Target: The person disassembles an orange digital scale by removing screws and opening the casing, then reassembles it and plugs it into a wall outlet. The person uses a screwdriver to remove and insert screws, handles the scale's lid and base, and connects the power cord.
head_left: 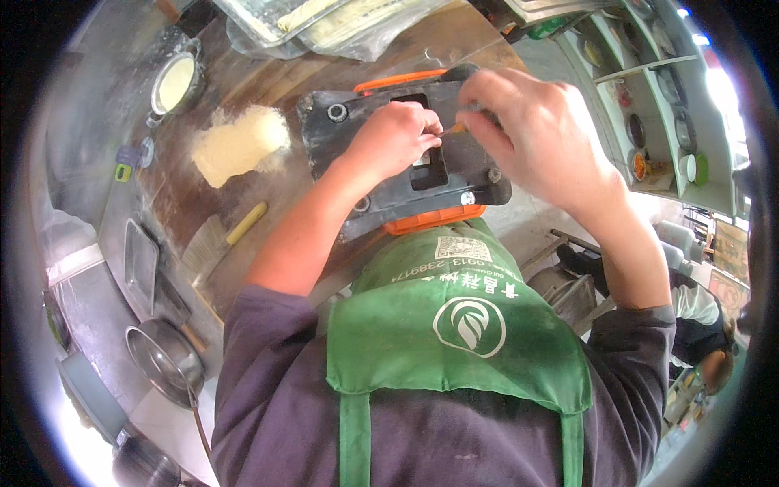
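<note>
A black device with orange edges (324, 146), perhaps a scale turned underside up, lies at the table's front right edge. Round feet show at its corners, and a rectangular recess (428, 178) gapes in its middle. Over this recess my left hand (393, 138) is closed in a pinch; whatever its fingertips hold is too small to name. My right hand (527, 130), slightly blurred, is curled closed just to the right. A thin tool with an orange-yellow part (458, 127) pokes out between its thumb and fingers, pointing toward the left fingertips. The rest of that tool is hidden.
Pale flour (239, 146) is heaped on the wooden table (284, 85), with a wide brush (235, 231) nearby. A pot (176, 85) and bagged trays (324, 20) stand farther back. A metal bowl (166, 357) sits at left; a person (698, 325) is at far right.
</note>
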